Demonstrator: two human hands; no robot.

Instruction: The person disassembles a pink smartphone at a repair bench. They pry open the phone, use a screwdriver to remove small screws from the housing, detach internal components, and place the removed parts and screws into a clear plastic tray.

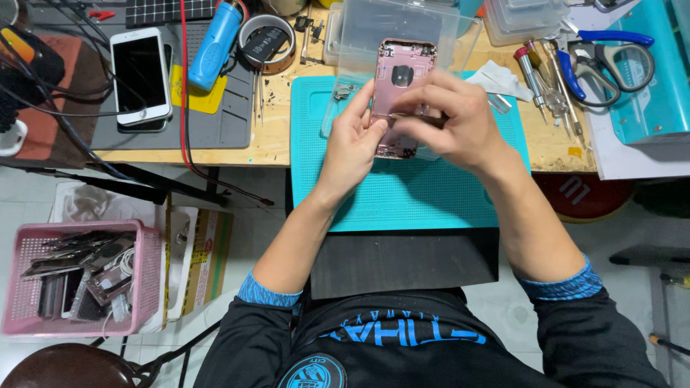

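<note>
A pink phone housing, opened with its inside facing up, is held above a teal work mat. My left hand grips its left edge, thumb on the lower part. My right hand reaches across the housing's middle, fingertips pinched together on something small inside it. What the fingers pinch is hidden. Both forearms come up from the bottom, with dark sleeves and blue cuffs pushed back.
A white phone lies on a grey mat at the left, beside a blue cylinder and a tape roll. Clear plastic boxes stand behind. Screwdrivers and scissors lie right. A pink basket of parts sits on the floor.
</note>
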